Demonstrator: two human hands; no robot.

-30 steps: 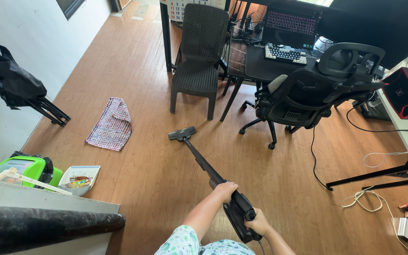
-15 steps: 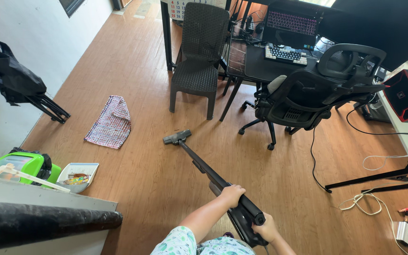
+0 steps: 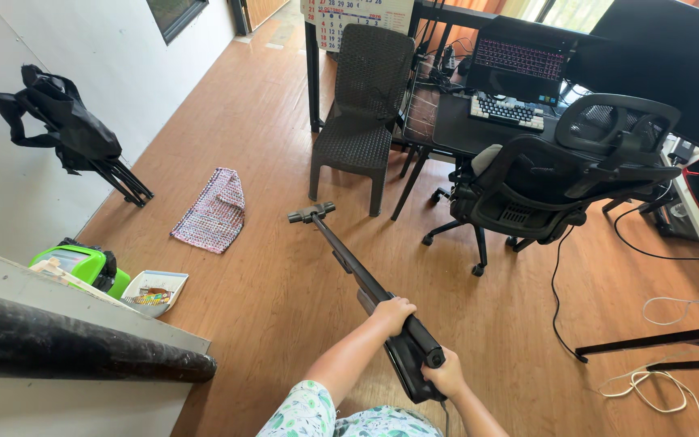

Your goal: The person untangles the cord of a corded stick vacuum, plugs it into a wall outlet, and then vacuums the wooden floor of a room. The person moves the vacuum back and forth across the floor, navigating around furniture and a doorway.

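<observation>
- We hold a long black stick vacuum cleaner [image 3: 382,311] with both hands, its tube running from our hands out over the brown wood-plank floor [image 3: 269,146].
- Our left hand [image 3: 392,313] grips the tube from above where it meets the thick body, fingers curled fully round it.
- Our right hand [image 3: 444,377] is closed round the handle at the rear of the vacuum body, fingers wrapped tight, closer to us than the left hand.
- The vacuum's flat black floor head [image 3: 311,213] rests on the floor just in front of the dark brown woven plastic chair [image 3: 362,113], near the chair's front legs but apart from them.
- To the left of that chair, a pink and white woven rag mat [image 3: 213,212] lies crumpled on the floor.
- Farther left of the chair, a black bag draped on a folding stand [image 3: 70,133] leans at the white wall.
- To the right of the chair stands a black mesh office chair on castors [image 3: 544,182], pushed up to a dark desk [image 3: 455,121] that carries a keyboard with pale keys [image 3: 507,112] and an open laptop with a lit pink keyboard [image 3: 519,61].
- Nearer us than the chair and well to its left, a bright green plastic box [image 3: 82,265] and a pale dustpan [image 3: 154,291] sit on the floor beside a grey ledge [image 3: 66,311].
- White and black cables [image 3: 649,384] trail over the floor far to the right of the chair.
</observation>
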